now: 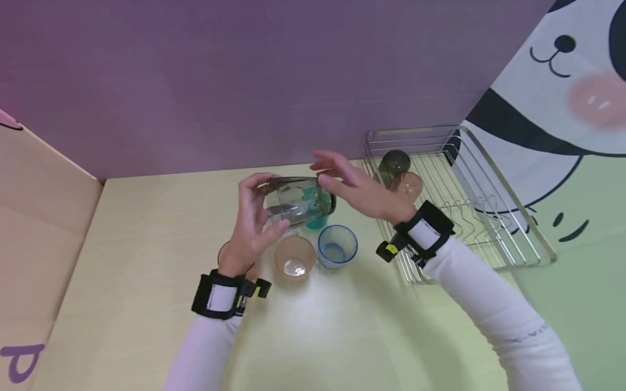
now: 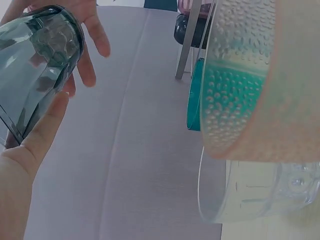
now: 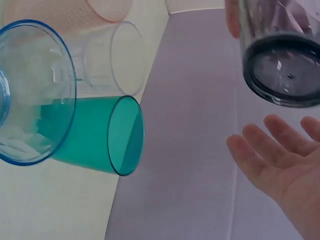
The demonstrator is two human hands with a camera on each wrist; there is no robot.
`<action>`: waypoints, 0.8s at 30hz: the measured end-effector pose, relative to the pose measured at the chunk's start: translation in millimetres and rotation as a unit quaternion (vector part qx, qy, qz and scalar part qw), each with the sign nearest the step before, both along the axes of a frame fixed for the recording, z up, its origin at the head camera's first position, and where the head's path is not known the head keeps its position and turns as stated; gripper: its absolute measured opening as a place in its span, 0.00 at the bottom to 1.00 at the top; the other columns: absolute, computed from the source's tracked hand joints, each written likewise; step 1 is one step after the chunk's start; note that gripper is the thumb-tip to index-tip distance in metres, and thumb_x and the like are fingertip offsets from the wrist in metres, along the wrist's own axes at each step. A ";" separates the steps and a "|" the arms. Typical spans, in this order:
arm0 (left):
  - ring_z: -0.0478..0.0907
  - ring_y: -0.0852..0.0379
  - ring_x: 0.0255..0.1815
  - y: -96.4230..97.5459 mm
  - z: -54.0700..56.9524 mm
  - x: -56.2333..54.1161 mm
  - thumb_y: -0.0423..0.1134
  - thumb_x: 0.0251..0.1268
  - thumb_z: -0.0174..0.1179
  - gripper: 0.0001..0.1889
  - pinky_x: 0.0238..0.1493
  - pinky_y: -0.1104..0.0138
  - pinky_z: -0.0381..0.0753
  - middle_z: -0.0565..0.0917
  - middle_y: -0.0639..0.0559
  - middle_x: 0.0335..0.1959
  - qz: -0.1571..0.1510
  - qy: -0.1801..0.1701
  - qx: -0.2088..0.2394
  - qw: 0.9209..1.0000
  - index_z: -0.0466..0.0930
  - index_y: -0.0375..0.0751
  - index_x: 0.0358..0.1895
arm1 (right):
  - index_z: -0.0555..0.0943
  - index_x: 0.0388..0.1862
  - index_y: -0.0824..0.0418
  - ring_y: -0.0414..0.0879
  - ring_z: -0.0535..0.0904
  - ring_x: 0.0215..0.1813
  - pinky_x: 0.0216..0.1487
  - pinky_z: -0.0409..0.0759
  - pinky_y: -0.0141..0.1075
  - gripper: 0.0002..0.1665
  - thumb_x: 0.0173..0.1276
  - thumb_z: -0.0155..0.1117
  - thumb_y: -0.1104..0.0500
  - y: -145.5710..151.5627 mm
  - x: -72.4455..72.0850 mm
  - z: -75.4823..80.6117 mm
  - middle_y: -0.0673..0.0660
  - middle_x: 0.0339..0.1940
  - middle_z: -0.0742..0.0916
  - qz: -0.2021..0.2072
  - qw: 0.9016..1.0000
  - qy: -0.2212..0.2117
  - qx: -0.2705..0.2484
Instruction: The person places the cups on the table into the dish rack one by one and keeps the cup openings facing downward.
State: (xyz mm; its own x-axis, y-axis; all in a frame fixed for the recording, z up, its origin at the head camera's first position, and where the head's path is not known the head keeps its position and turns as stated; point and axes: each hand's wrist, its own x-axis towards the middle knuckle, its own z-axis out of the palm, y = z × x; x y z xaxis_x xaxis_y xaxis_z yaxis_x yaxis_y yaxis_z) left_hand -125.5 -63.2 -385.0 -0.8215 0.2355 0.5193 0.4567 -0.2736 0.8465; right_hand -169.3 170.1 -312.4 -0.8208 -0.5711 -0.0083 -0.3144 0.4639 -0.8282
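My left hand (image 1: 249, 231) grips a smoky grey drinking glass (image 1: 295, 198) that lies on its side in the air above the table. The thick dark base of the glass points right, toward my right hand (image 1: 359, 187). In the right wrist view a gap separates that base (image 3: 285, 70) from the spread fingers (image 3: 265, 145). Beneath the glass stand a peach cup (image 1: 295, 255), a blue-rimmed clear cup (image 1: 337, 247) and a teal cup (image 1: 318, 222). A clear cup (image 3: 100, 60) beside the teal one shows in the right wrist view.
A metal wire rack (image 1: 508, 198) stands at the right, holding a dark grey glass (image 1: 395, 163) and a pink glass (image 1: 408, 187). Another peach cup (image 1: 223, 253) is mostly hidden behind my left wrist. A purple wall (image 1: 220, 81) closes off the table's back edge.
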 end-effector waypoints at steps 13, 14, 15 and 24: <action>0.62 0.44 0.67 1.1 1.4 1.0 0.32 0.51 0.60 0.41 0.58 0.69 0.79 0.63 0.54 0.66 0.007 -0.004 0.001 1.000 0.51 0.43 0.69 | 0.52 0.79 0.45 0.52 0.74 0.66 0.64 0.78 0.49 0.45 0.70 0.44 0.26 -7.5 7.2 -12.3 0.58 0.70 0.72 0.018 0.998 -0.056 -0.020; 0.62 0.44 0.67 1.1 1.4 1.1 0.31 0.50 0.60 0.41 0.58 0.69 0.79 0.62 0.55 0.66 0.008 -0.004 -0.001 1.000 0.51 0.43 0.69 | 0.52 0.79 0.45 0.52 0.74 0.66 0.64 0.77 0.49 0.43 0.72 0.43 0.28 -7.9 7.8 -13.6 0.58 0.70 0.72 0.018 0.997 -0.068 -0.028; 0.62 0.43 0.67 1.2 1.3 1.1 0.31 0.50 0.60 0.41 0.58 0.69 0.79 0.62 0.55 0.66 0.009 -0.003 -0.003 1.000 0.50 0.42 0.69 | 0.52 0.79 0.44 0.52 0.74 0.66 0.65 0.77 0.49 0.41 0.74 0.42 0.30 -8.3 8.3 -14.8 0.58 0.70 0.71 0.018 0.996 -0.078 -0.036; 0.59 0.37 0.68 0.9 -0.3 1.2 0.33 0.52 0.60 0.42 0.60 0.67 0.79 0.61 0.54 0.67 0.004 0.014 -0.010 1.000 0.49 0.43 0.71 | 0.50 0.78 0.41 0.55 0.74 0.66 0.63 0.78 0.50 0.32 0.79 0.40 0.40 -12.6 14.3 -16.7 0.56 0.72 0.69 0.002 0.990 -0.121 -0.077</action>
